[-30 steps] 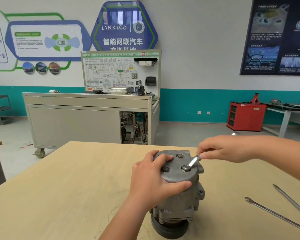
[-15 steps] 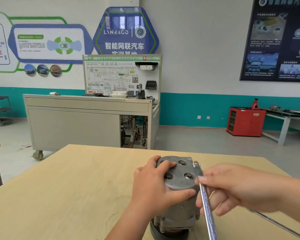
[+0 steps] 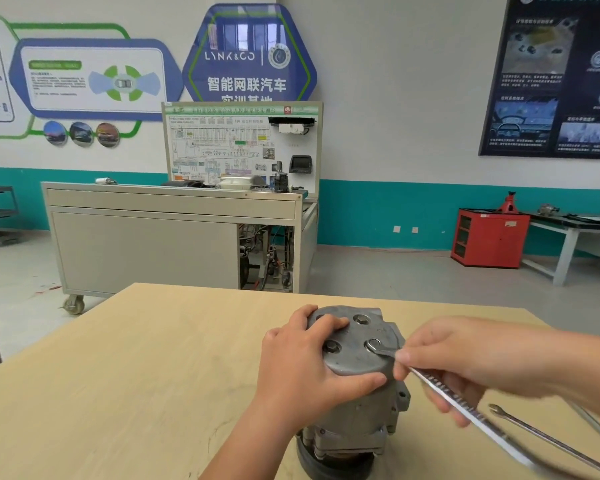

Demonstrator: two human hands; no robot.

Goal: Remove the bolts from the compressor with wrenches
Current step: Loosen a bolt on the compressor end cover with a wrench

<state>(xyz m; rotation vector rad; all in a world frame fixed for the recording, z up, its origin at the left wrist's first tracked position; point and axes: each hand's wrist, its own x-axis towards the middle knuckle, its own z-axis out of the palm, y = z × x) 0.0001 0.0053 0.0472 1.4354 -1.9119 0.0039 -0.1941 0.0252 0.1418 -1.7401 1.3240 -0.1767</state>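
A grey metal compressor (image 3: 355, 403) stands upright on the wooden table (image 3: 136, 375), pulley end down. Its flat top shows three bolt heads; the near right bolt (image 3: 374, 345) has the ring end of a silver wrench (image 3: 461, 407) seated on it. My left hand (image 3: 305, 368) grips the compressor's top and side, thumb along the front rim. My right hand (image 3: 447, 358) holds the wrench shaft, which slopes down to the lower right. A bolt (image 3: 362, 319) sits at the far side and another bolt (image 3: 331, 347) by my left fingers.
Two more wrenches (image 3: 551, 441) lie on the table at the right, under my right forearm. Beyond the table stand a grey training bench on wheels (image 3: 174, 237), a red cabinet (image 3: 489, 237) and a side table (image 3: 575, 230).
My right hand swung the wrench round from the far right to the near right, lifted it off, and now its ring end sits on the near right bolt again. The left hand kept its grip.
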